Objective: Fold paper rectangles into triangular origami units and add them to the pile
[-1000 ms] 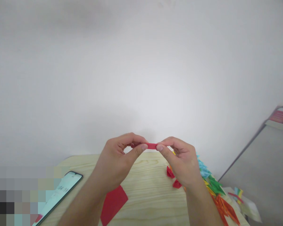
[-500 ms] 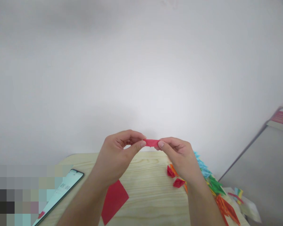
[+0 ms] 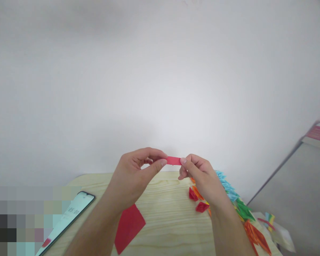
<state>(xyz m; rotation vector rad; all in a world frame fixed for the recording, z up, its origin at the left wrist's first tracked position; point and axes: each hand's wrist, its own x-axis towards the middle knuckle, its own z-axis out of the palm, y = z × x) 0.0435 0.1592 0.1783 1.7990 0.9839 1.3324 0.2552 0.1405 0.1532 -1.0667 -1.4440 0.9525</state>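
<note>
Between my two hands, above the far part of the table, is a narrow folded strip of red paper. My left hand pinches its left end between thumb and index finger. At the other end, my right hand grips it with thumb and fingers, the lower fingers curled beneath. A flat sheet of red paper lies on the table beside my left forearm, which covers part of it. Two small folded red paper pieces rest near my right wrist.
Folded orange paper, green paper and light-blue paper pieces line the right edge of the wooden table. A phone lies at the left. A white wall rises behind; a plastic bag is at right.
The red strip has risen slightly and turned, showing a broader, lighter face. My right hand has shifted its grip, with its lower fingers now visible under the strip. My left hand stays nearly in place.
</note>
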